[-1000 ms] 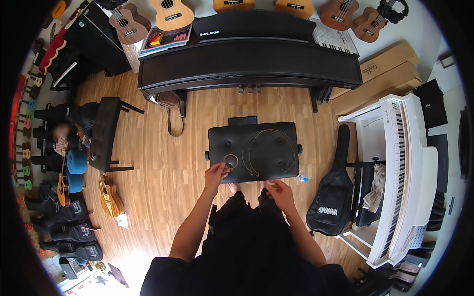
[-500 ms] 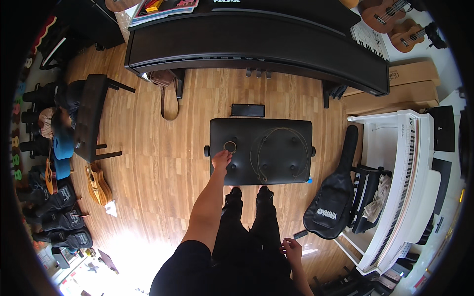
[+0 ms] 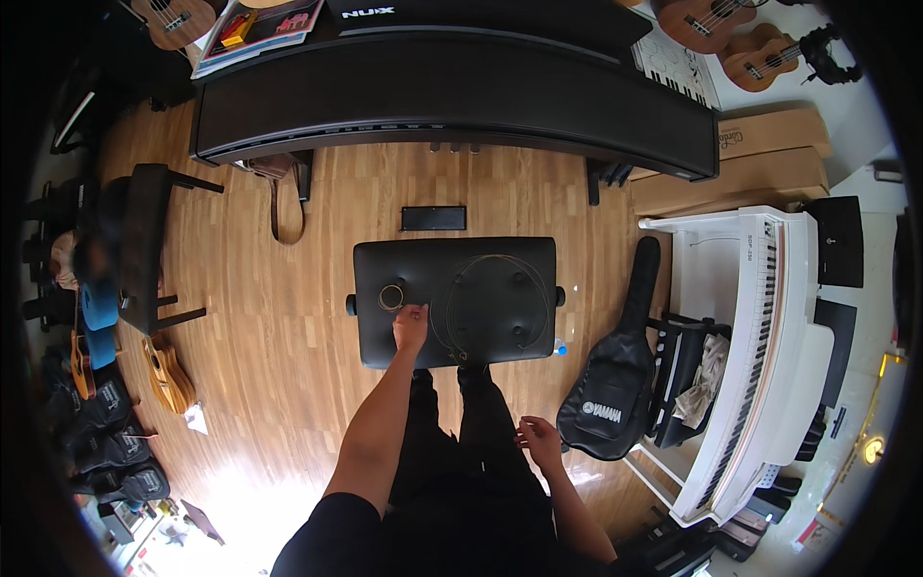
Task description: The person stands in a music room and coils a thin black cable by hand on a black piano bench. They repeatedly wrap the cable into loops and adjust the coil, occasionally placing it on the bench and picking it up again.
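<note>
A black padded bench point(image 3: 404, 341) with button tufts stands before me. On its left part lies a small coil of thin golden wire point(image 3: 381, 297). Wider loose loops of thin wire point(image 3: 449, 293), probably an instrument string, spread over the right part. My left hand point(image 3: 411, 330) is low over the seat, between the coil and the left side of the loops, touching neither as far as I can see. Its fingers are bent and slightly apart, with nothing visible in them. Beside my right thigh hangs my right hand point(image 3: 540, 441), empty, with loosely curled, separated fingers.
A dark digital piano point(image 3: 461, 91) spans the far side, with a black pedal-like box point(image 3: 433, 218) on the floor before it. To the right are a black guitar bag point(image 3: 604, 394) and a white piano point(image 3: 735, 385). Another bench point(image 3: 146, 245) and a guitar point(image 3: 165, 375) stand left.
My left hand has let go of the small coil and moved right, toward the wider wire loops. The coil stays on the bench. The whole view has shifted; my right hand still hangs by my thigh.
</note>
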A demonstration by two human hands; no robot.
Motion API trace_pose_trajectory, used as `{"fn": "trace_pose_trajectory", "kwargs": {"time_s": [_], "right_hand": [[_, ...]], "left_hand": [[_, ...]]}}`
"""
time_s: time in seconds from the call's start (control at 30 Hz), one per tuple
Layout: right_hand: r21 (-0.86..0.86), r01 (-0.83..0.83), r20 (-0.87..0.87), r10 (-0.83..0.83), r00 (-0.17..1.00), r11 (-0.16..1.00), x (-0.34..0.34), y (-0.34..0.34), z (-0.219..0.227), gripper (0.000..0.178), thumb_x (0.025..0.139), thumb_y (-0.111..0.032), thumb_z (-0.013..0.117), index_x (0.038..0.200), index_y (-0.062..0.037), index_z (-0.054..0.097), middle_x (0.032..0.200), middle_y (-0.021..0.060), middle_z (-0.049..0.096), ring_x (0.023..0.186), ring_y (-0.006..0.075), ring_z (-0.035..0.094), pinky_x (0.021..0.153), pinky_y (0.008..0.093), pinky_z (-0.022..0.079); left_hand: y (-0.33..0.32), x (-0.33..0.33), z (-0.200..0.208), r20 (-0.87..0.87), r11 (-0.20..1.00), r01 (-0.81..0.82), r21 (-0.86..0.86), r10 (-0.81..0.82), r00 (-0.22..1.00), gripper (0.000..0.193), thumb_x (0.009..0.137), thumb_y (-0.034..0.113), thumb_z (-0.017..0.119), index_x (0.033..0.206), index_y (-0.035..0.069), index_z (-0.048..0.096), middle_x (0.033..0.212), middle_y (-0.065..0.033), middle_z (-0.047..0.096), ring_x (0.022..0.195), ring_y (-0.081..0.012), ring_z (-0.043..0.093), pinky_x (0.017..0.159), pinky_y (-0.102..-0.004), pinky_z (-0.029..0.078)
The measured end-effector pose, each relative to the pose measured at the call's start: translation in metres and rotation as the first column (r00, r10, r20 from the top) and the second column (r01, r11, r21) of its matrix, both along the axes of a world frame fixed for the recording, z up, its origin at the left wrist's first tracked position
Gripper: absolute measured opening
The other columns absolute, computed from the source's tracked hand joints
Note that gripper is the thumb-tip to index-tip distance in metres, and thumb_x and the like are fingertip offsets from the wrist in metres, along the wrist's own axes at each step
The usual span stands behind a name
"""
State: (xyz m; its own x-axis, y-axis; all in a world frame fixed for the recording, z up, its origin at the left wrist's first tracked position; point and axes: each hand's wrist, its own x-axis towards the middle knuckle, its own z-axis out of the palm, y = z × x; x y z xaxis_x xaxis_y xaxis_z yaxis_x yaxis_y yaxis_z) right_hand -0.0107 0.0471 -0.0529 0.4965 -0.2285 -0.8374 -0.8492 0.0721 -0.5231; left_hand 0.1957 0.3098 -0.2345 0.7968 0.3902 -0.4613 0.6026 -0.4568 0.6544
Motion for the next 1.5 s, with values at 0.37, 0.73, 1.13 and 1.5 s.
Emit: {"fn": "trace_pose_trajectory", "kwargs": {"time_s": [0.37, 0.73, 1.13, 1.5], "right_hand": [[-0.046, 0.002, -0.128, -0.008, 0.992, 0.999, -0.001, -0.11, -0.017, 0.028, 0.092, -0.018, 0.063, 0.11, 0.0025, 0.06, 0.086, 0.0121, 0.067, 0.072, 0.0186, 0.068, 0.061, 0.0287, 0.056], [-0.006, 0.003, -0.124, -0.004, 0.992, 1.0, 0.011, -0.131, -0.031, 0.03, 0.092, -0.02, 0.063, 0.111, 0.0025, 0.06, 0.086, 0.0124, 0.067, 0.072, 0.0191, 0.068, 0.061, 0.0284, 0.056], [-0.014, -0.005, -0.131, 0.003, 0.991, 1.0, 0.009, -0.139, -0.035, 0.029, 0.092, -0.021, 0.063, 0.11, 0.0022, 0.06, 0.087, 0.0125, 0.067, 0.073, 0.0193, 0.068, 0.062, 0.0293, 0.056], [0.0, -0.015, -0.123, 0.015, 0.992, 1.0, 0.007, -0.135, -0.035, 0.03, 0.092, -0.022, 0.063, 0.11, 0.0019, 0.06, 0.089, 0.0133, 0.067, 0.075, 0.0196, 0.068, 0.063, 0.0296, 0.057]], "left_hand": [[-0.077, 0.039, -0.019, -0.135, 0.91, 0.278, 0.307, -0.247, 0.959, 0.018, 0.083, 0.029, 0.066, 0.089, 0.013, 0.069, 0.093, -0.0104, 0.066, 0.086, -0.033, 0.066, 0.074, -0.0444, 0.054], [-0.08, 0.042, -0.013, -0.122, 0.833, 0.326, 0.447, -0.305, 0.945, 0.018, 0.08, 0.023, 0.064, 0.093, 0.011, 0.062, 0.096, -0.0098, 0.059, 0.093, -0.0307, 0.061, 0.075, -0.0443, 0.053], [-0.084, 0.043, -0.012, -0.153, 0.848, 0.339, 0.407, -0.303, 0.941, 0.018, 0.081, 0.024, 0.063, 0.092, 0.01, 0.065, 0.096, -0.0115, 0.063, 0.091, -0.0323, 0.063, 0.076, -0.0449, 0.053], [-0.084, 0.061, -0.011, -0.28, 0.773, 0.485, 0.409, -0.399, 0.873, 0.019, 0.078, 0.024, 0.063, 0.084, 0.007, 0.067, 0.092, -0.0138, 0.066, 0.086, -0.0334, 0.067, 0.074, -0.0439, 0.055]]}}
